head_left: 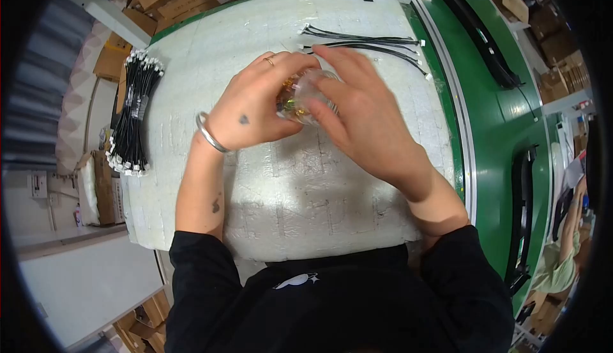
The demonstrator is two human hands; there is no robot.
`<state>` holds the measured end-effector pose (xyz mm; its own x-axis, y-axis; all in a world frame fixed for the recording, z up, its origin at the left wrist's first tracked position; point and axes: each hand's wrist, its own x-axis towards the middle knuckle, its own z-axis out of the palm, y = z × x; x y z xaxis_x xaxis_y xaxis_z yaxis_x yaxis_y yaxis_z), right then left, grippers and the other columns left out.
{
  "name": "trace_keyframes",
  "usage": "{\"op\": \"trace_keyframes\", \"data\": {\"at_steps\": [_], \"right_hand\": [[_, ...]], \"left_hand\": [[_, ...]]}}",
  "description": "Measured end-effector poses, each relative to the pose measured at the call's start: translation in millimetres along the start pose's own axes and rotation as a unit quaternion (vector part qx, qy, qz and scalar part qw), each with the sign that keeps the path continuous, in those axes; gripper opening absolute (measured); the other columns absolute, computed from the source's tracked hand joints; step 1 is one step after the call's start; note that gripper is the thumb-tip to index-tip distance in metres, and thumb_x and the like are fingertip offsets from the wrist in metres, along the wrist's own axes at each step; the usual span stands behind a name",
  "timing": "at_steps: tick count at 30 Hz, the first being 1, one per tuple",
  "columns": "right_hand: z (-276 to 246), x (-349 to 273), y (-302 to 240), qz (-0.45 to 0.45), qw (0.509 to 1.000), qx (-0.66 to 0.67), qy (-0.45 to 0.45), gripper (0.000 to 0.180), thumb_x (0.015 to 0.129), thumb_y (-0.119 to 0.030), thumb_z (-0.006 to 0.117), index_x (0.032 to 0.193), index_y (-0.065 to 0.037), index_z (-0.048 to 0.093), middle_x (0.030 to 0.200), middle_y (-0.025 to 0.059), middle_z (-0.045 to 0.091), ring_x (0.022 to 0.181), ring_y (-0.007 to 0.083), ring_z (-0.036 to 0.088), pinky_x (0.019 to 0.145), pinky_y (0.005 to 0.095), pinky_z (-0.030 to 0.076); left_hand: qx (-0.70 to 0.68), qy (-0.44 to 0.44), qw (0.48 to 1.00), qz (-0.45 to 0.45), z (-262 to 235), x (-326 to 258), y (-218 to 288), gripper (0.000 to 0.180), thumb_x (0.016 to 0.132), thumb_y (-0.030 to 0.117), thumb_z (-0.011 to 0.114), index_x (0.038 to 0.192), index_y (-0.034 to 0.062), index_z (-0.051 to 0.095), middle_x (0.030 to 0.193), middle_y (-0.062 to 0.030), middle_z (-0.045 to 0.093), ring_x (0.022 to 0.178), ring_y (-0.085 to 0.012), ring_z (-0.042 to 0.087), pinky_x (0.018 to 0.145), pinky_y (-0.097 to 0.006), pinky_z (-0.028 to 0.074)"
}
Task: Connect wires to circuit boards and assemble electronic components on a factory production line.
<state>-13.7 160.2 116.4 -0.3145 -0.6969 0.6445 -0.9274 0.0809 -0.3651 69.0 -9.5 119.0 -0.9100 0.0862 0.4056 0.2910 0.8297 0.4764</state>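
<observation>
Black sleeves [332, 302] fill the near side of the view, pushed up off both forearms over the near edge of the white padded table [287, 206]. The left hand [252, 110], with a silver bangle [209, 134] at the wrist and a ring on one finger, and the right hand [364, 120] close together around a small clear plastic bag [305, 97] above the middle of the table. The bag looks crumpled and glossy, with gold-coloured bits showing through it. Fingers cover most of it, so its long axis and which way it points cannot be told. Loose black wires [364, 40] with white plugs lie near the far right corner. A bundle of black wires [134, 110] lies along the left edge.
</observation>
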Motion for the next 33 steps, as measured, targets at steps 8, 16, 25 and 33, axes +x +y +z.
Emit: {"op": "trace_keyframes", "data": {"at_steps": [8, 16, 25, 33], "right_hand": [[12, 4, 9, 0.015, 0.963, 0.265, 0.039, 0.019, 0.072, -0.005, 0.069, 0.089, 0.000, 0.066, 0.123, 0.0164, 0.055, 0.113, 0.0313, 0.052, 0.090, 0.0383, 0.047], [-11, 10, 13, 0.085, 0.910, 0.390, 0.112, 0.016, 0.084, -0.008, 0.067, 0.096, 0.001, 0.062, 0.101, 0.0128, 0.066, 0.086, 0.0176, 0.065, 0.076, 0.0274, 0.052], [-21, 14, 25, 0.212, 0.819, 0.533, -0.004, 0.023, 0.091, -0.010, 0.060, 0.109, 0.004, 0.060, 0.094, 0.0074, 0.066, 0.079, 0.0097, 0.062, 0.070, 0.0223, 0.051], [-21, 10, 22, 0.165, 0.886, 0.432, 0.012, 0.023, 0.089, -0.008, 0.062, 0.111, -0.001, 0.063, 0.098, 0.0058, 0.066, 0.083, 0.0095, 0.062, 0.071, 0.0220, 0.050]], "left_hand": [[0.092, 0.077, 0.993, 0.012, -1, 4, 35, 0.056, 0.053, -0.002, 0.070, 0.106, 0.0080, 0.057, 0.097, -0.0067, 0.061, 0.089, -0.0311, 0.057, 0.074, -0.037, 0.049], [-0.120, 0.085, 0.983, -0.114, 0, 3, -6, 0.061, 0.054, 0.009, 0.080, 0.110, 0.0067, 0.056, 0.105, -0.0102, 0.061, 0.100, -0.0271, 0.059, 0.088, -0.034, 0.047], [-0.185, 0.150, 0.944, -0.229, 23, -26, -108, 0.086, 0.060, 0.012, 0.087, 0.133, 0.0096, 0.042, 0.128, -0.0105, 0.052, 0.118, -0.0226, 0.051, 0.102, -0.036, 0.041], [-0.279, 0.231, 0.924, -0.124, -22, 0, -33, 0.046, 0.091, 0.031, 0.060, 0.125, 0.0020, 0.051, 0.113, -0.0098, 0.061, 0.102, -0.0201, 0.058, 0.085, -0.028, 0.045]]}}
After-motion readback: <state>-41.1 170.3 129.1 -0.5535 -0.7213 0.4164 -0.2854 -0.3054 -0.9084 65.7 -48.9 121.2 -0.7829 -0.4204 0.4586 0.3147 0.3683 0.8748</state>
